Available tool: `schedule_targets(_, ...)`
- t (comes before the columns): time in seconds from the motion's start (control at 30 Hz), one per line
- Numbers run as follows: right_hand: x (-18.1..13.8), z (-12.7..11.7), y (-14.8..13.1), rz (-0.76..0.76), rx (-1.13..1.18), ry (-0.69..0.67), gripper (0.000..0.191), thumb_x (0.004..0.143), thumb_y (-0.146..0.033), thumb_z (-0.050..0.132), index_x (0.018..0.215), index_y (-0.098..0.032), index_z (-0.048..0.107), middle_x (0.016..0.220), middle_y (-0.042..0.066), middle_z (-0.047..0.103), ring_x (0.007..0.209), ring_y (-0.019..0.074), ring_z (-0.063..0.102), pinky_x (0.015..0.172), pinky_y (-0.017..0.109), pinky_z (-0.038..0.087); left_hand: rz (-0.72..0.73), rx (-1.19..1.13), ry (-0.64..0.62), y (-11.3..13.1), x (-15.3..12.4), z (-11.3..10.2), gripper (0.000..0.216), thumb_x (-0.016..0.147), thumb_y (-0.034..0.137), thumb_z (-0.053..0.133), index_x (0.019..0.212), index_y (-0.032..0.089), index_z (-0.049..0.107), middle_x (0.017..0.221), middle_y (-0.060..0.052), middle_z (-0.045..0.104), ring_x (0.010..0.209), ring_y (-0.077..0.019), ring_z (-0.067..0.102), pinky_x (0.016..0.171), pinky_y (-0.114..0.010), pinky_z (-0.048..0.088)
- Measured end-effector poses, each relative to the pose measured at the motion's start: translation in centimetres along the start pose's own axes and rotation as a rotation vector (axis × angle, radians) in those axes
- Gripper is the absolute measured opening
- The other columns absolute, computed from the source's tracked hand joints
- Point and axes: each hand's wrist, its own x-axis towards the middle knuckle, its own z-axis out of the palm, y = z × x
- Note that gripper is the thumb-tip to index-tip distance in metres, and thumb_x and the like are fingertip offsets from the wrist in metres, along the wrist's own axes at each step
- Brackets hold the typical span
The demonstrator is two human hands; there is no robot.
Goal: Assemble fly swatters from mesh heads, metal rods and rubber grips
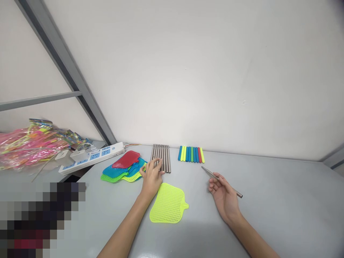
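Observation:
My right hand (225,200) is closed around a slim metal rod (238,194), held at a slant above the table with its thinner tip pointing up and left. My left hand (153,179) has its fingers spread over the lower end of a row of metal rods (165,157); whether the fingertips touch them I cannot tell. Just right of that wrist, a yellow-green mesh fly swatter head (168,204) lies flat, its short neck pointing right. Left of the hand is a pile of swatter heads (126,160) in red, blue, green and yellow.
Several coloured handle sleeves (191,154) lie side by side near the wall. A white power strip (100,155) with plugs sits at the table's left edge. Plastic-wrapped pink and yellow goods (32,143) are heaped beyond it. A grey metal frame (80,86) rises at the left.

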Motion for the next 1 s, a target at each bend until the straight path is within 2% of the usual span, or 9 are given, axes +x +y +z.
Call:
schedule_targets(0.27, 0.1, -0.1, 0.1, -0.005, 0.009, -0.014, 0.018, 0.076, -0.03, 0.046, 0.088, -0.02, 0.055, 0.071, 0.003, 0.053, 0.066, 0.0144, 0.047, 0.057, 0.026, 0.038, 0.017, -0.018, -0.065, -0.7, 0.3, 0.0, 0.045, 0.074, 0.013, 0.046, 0.116, 0.029, 0.043, 0.111, -0.006, 0.05, 0.102, -0.0226, 0.042, 0.081, -0.038, 0.025)
schedule_targets(0.53, 0.2, -0.2, 0.3, -0.011, 0.015, -0.024, 0.017, 0.077, -0.03, 0.046, 0.088, -0.02, 0.055, 0.071, 0.003, 0.053, 0.066, 0.0141, 0.047, 0.057, 0.026, 0.038, 0.048, -0.035, -0.067, -0.5, 0.8, 0.0, 0.05, 0.07, 0.027, 0.056, 0.118, 0.026, 0.041, 0.117, -0.007, 0.045, 0.105, -0.0246, 0.039, 0.084, -0.039, 0.024)
schedule_targets(1.0, 0.0, 0.0, 0.1, 0.002, 0.009, -0.012, 0.017, 0.076, -0.03, 0.046, 0.088, -0.021, 0.055, 0.071, 0.003, 0.054, 0.065, 0.014, 0.046, 0.057, 0.026, 0.038, 0.053, -0.031, -0.006, 0.2, 0.5, 0.3, 0.032, 0.074, 0.02, 0.05, 0.106, 0.026, 0.051, 0.113, -0.005, 0.051, 0.105, -0.0229, 0.042, 0.085, -0.041, 0.022)
